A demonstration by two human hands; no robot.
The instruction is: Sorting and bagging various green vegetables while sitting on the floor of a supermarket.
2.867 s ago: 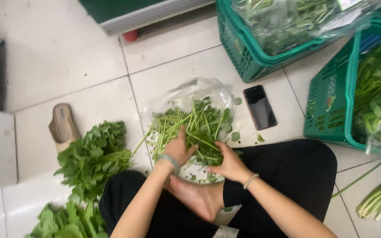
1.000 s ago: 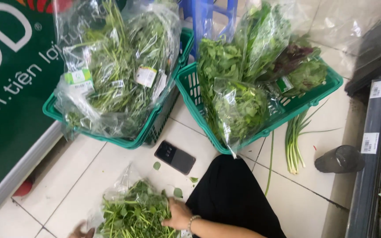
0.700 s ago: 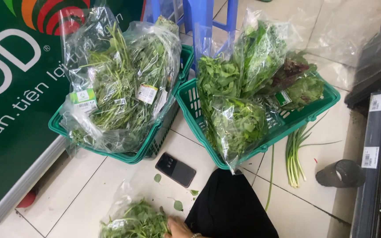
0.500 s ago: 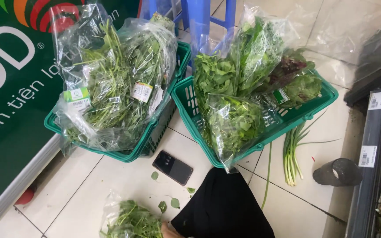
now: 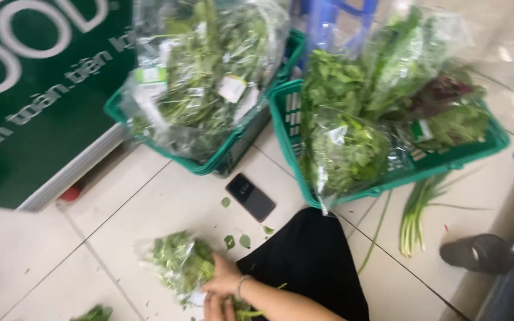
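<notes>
A bunch of leafy green herbs [image 5: 179, 264] lies on a clear plastic bag on the tiled floor at the bottom of the head view. My right hand [image 5: 224, 278], a bracelet at its wrist, is closed over the near end of the bunch. My left hand [image 5: 212, 307] shows only partly at the bottom edge, just under the right hand and beside the herb stems; its fingers are hidden. My knee in black trousers [image 5: 310, 261] is right of the hands.
A dark phone [image 5: 251, 197] lies on the floor beyond the herbs, with loose leaves [image 5: 237, 241] around it. Two green baskets [image 5: 209, 163] [image 5: 429, 168] hold bagged greens. Green onions [image 5: 414, 217] and a black shoe [image 5: 477, 252] are at right, a green signboard [image 5: 31, 101] at left.
The view rose from the herb pile to the baskets, then dipped back. My hands, nearly out of sight half a second ago, are back in view on the herbs.
</notes>
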